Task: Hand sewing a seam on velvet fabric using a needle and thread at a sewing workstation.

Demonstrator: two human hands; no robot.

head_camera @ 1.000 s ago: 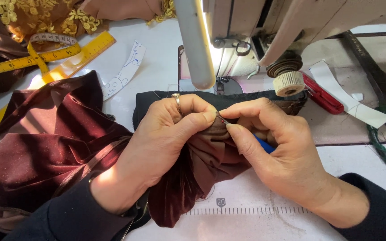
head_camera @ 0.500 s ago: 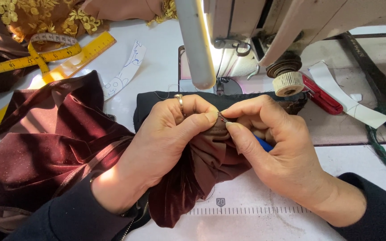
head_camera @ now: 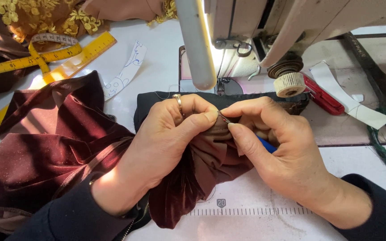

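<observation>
My left hand (head_camera: pixel 166 138), with a ring on one finger, pinches a fold of dark maroon velvet fabric (head_camera: pixel 54 147) just in front of the sewing machine (head_camera: pixel 264 27). My right hand (head_camera: pixel 282 151) meets it from the right, holding a small blue-handled tool (head_camera: pixel 266 145) whose thin metal tip (head_camera: pixel 223 118) pokes into the pinched fold. The fabric bunches under both hands and spreads out to the left. A black strip of cloth (head_camera: pixel 255 98) lies behind my fingers, under the machine's needle area.
A yellow measuring tape (head_camera: pixel 45 56) and a yellow ruler lie at upper left beside gold-embroidered brown cloth (head_camera: pixel 45 18). A white curved paper piece (head_camera: pixel 126 73), a thread spool (head_camera: pixel 289 82), a red tool (head_camera: pixel 322 96) and a green cord (head_camera: pixel 385 151) sit around the machine.
Both hands stay at the same spot on the fold. The fingers have shifted slightly, and the tool's tip works in the pinched seam.
</observation>
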